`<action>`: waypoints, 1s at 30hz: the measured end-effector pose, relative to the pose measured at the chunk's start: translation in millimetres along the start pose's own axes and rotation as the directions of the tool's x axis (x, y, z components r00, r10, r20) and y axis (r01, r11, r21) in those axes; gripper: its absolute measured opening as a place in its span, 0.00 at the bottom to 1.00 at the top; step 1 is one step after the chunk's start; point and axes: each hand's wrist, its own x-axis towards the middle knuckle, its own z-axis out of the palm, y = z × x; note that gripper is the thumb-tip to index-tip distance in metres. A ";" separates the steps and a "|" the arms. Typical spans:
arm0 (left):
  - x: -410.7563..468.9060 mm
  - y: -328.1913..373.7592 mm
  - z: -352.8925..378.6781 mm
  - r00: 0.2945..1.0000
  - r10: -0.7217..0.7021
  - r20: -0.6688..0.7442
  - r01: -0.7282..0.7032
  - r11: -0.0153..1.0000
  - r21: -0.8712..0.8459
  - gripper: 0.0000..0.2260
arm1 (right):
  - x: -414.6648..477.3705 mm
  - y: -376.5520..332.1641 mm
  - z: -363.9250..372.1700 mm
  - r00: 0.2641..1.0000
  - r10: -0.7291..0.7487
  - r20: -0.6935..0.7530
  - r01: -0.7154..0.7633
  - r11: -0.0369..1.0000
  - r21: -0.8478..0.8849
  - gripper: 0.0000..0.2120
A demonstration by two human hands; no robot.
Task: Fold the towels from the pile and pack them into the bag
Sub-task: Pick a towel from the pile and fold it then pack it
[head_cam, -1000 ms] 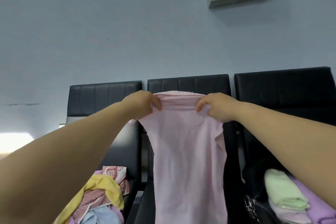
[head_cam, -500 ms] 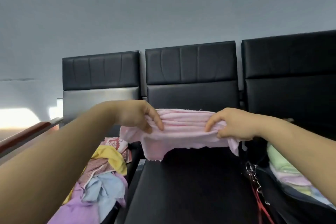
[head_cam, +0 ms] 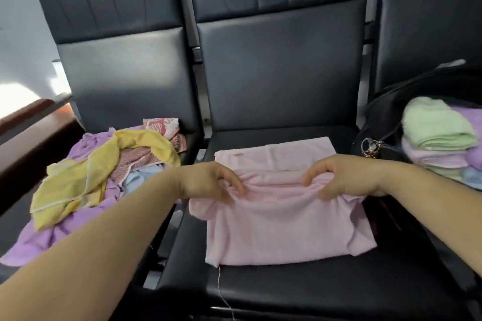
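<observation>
A pale pink terry towel [head_cam: 281, 229] lay doubled on the black padded middle seat [head_cam: 287, 292], a loose thread [head_cam: 220, 281] trailing from its near left corner. The left hand [head_cam: 206, 181] and right hand [head_cam: 347, 177] each pinched the bunched fold across its middle; its far layer lay flat toward the seat's back edge. Left lay a heap of loose coloured towels [head_cam: 91, 177]; right, a black bag [head_cam: 386, 117].

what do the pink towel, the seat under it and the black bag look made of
Pink towel: soft terry-like cloth, matte and fuzzy; it bunches into folds and a loose thread hangs from one corner.
Seat: black leather or imitation, smooth with a dull sheen; which one cannot be told.
Black bag: dark, probably fabric, too shadowed to be sure.
</observation>
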 end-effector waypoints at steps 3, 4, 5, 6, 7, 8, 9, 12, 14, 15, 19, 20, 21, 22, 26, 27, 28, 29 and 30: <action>18.9 -6.2 14.6 0.987 -0.012 -0.160 0.024 0.997 0.072 0.19 | 12.4 3.5 11.3 0.997 0.032 -0.075 -0.037 0.997 -0.070 0.19; 24.7 -9.6 19.9 0.985 -0.016 -0.174 0.031 0.996 0.087 0.20 | 16.3 6.1 15.9 0.996 0.041 -0.082 -0.048 0.994 -0.095 0.19; 29.3 -12.8 23.9 0.984 -0.023 -0.176 0.042 0.993 0.107 0.20 | 19.7 8.3 19.3 0.995 0.051 -0.083 -0.061 0.991 -0.115 0.18; 32.6 -14.6 26.4 0.985 -0.031 -0.171 0.053 0.991 0.125 0.19 | 21.3 9.3 21.0 0.995 0.062 -0.082 -0.072 0.990 -0.122 0.18; 33.7 -15.8 26.6 0.986 -0.042 -0.162 0.065 0.988 0.138 0.19 | 20.9 8.8 21.2 0.994 0.078 -0.071 -0.086 0.990 -0.115 0.18; 33.1 -16.2 24.9 0.989 -0.052 -0.140 0.073 0.986 0.150 0.18 | 18.7 7.4 19.9 0.993 0.107 -0.044 -0.111 0.989 -0.098 0.18; 30.4 -16.7 22.3 0.993 -0.059 -0.100 0.075 0.984 0.164 0.17 | 15.4 5.5 19.4 0.990 0.140 -0.003 -0.140 0.987 -0.078 0.17; 11.5 -20.1 17.6 0.990 -0.092 0.107 0.072 0.981 0.181 0.17 | -0.9 -1.2 26.8 0.972 0.183 0.148 -0.174 0.982 -0.076 0.15; -5.4 -18.6 19.8 0.954 -0.143 0.265 0.102 0.981 0.162 0.17 | -14.2 -5.6 35.6 0.944 0.181 0.277 -0.175 0.983 -0.045 0.14; -12.5 -17.6 21.3 0.926 -0.157 0.344 0.109 0.982 0.153 0.17 | -20.0 -7.0 39.6 0.921 0.183 0.344 -0.190 0.982 -0.015 0.14; -24.4 -21.2 20.9 0.898 -0.102 0.427 0.130 0.991 -0.037 0.15 | -29.7 -6.8 42.9 0.924 0.103 0.367 -0.132 0.990 0.055 0.12; -24.1 -23.2 19.7 0.918 -0.100 0.384 0.156 0.981 -0.118 0.14 | -28.4 -5.5 41.2 0.949 0.085 0.304 -0.116 0.990 0.085 0.11; -23.4 -25.2 19.2 0.942 -0.096 0.321 0.164 0.968 -0.190 0.13 | -26.2 -3.4 39.4 0.971 0.070 0.228 -0.100 0.987 0.122 0.11; -21.8 -27.8 18.9 0.967 -0.100 0.234 0.158 0.958 -0.241 0.11 | -23.5 -0.9 37.9 0.987 0.065 0.149 -0.087 0.985 0.150 0.11; -17.1 -33.3 21.2 0.988 -0.153 -0.029 0.139 0.952 -0.272 0.07 | -14.1 10.3 35.3 0.997 0.078 -0.018 -0.071 0.968 0.241 0.09; -16.1 -34.5 22.0 0.982 -0.174 -0.072 0.148 0.950 -0.276 0.07 | -12.6 11.8 35.6 0.995 0.095 -0.018 -0.085 0.954 0.289 0.08; -15.2 -35.4 22.0 0.973 -0.198 -0.116 0.156 0.941 -0.300 0.08 | -11.3 12.1 35.8 0.994 0.112 -0.016 -0.101 0.941 0.322 0.06; -15.1 -35.7 21.4 0.962 -0.222 -0.158 0.161 0.931 -0.326 0.10 | -9.9 13.0 36.1 0.992 0.125 -0.022 -0.110 0.935 0.337 0.04; -14.8 -36.4 20.5 0.950 -0.241 -0.198 0.163 0.925 -0.342 0.11 | -8.4 13.5 36.4 0.991 0.130 -0.043 -0.108 0.934 0.341 0.03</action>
